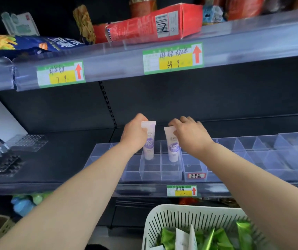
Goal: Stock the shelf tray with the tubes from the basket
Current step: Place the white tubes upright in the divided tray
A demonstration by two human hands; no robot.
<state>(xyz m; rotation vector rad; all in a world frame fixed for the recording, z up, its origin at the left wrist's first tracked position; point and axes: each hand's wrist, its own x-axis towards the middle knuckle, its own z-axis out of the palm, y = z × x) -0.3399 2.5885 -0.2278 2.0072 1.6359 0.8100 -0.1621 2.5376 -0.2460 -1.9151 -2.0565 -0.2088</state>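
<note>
Early stage, by look of it. Your left hand (133, 130) grips top of left tube (149, 141), fingers curled round crimped end. Your right hand (189, 134) pinches top of right tube (172, 147). Both tubes upright, bases down in neighbouring cells of shelf tray (195, 168), just below your hands. Other visible cells unfilled. Basket (162, 219), well below your wrists, holds green and white packs, likely more tubes: most stocking left.

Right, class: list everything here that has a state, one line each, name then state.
left hand: grips left tube's top.
right hand: pinches right tube's top.
left tube: upright, cap down in tray.
right tube: slightly tilted, cap down, next compartment.
tray: near compartments empty.
basket: holds green and white packs.
</note>
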